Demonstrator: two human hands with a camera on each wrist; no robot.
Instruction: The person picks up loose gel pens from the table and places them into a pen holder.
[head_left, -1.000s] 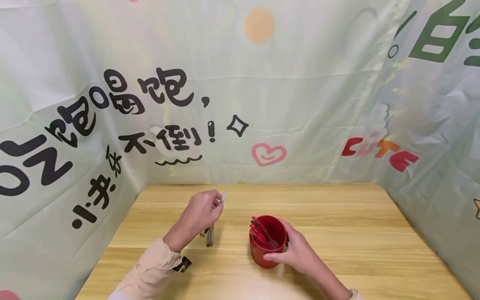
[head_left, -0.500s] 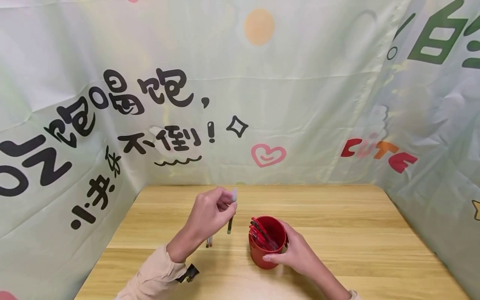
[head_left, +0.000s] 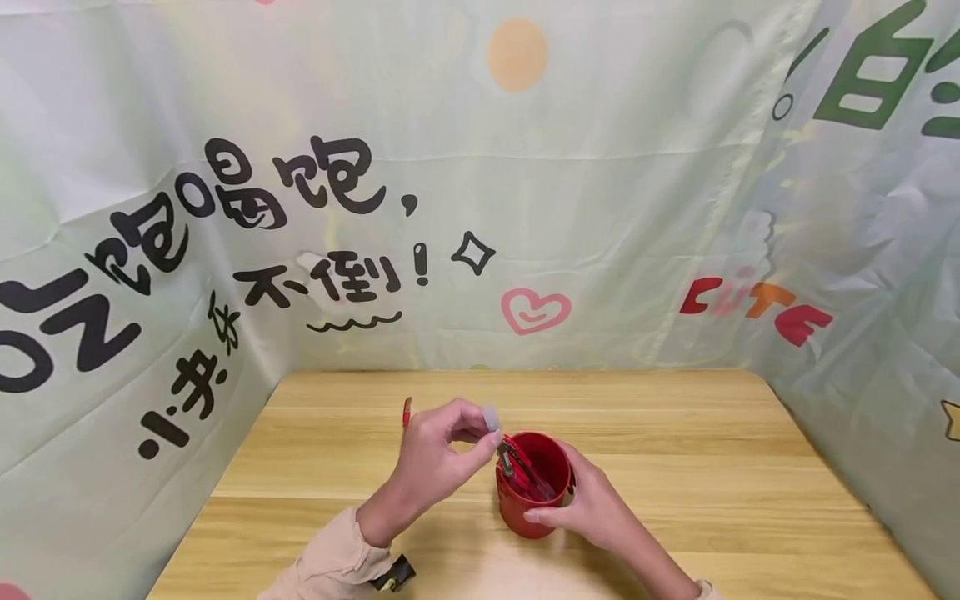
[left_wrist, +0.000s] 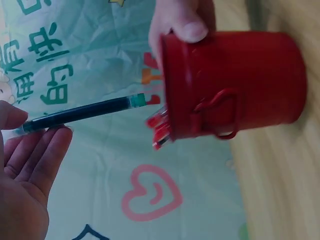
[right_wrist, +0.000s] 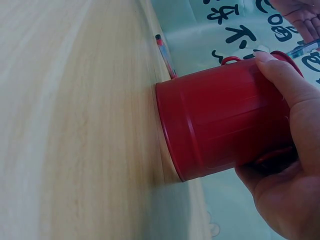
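The desk (head_left: 675,467) before you is honey-yellow wood, its streaked grain running along the far edge. Your bucket (head_left: 525,521) is red; red and black pens (head_left: 528,471) show inside it. The pen (left_wrist: 82,112) in your left hand (head_left: 438,458) is dark, with a green tip and one clear end. Your left sleeve (head_left: 330,554) is beige. Beyond the desk's far edge, pale green cloth (head_left: 630,217) carries black characters (head_left: 360,277), a pink heart (head_left: 536,312) and an orange circle (head_left: 517,55).

Head cam: up high, looks fwd + down; round red metal-looking bucket (head_left: 516,515) small, lower ctr. L wrist cam: close, side-on, rolled; flat pale wood-grain tabletop (left_wrist: 285,175) at R edge. R wrist cam: also close, rolled opp. way, tabletop filling L. Wrist views share bucket + slim dark green-ended pen (left_wrist: 80,114), upper R in latter.
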